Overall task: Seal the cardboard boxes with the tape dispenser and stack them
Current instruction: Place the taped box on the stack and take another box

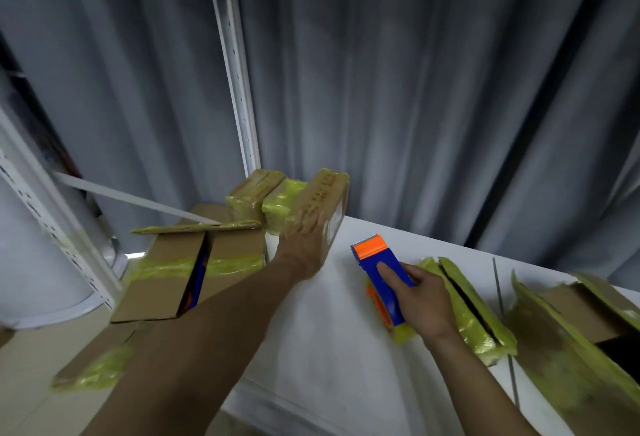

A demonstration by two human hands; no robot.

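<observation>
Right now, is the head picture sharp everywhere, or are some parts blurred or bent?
Head view: the tape dispenser in the right hand is fairly sharp; the left hand on the small box is smeared; the shelf post bows from the wide lens.

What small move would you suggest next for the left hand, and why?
Probably lower the tilted box flat beside the taped boxes: the left hand rests on it while it leans, and the right hand grips the tape dispenser by an unsealed box.
</observation>
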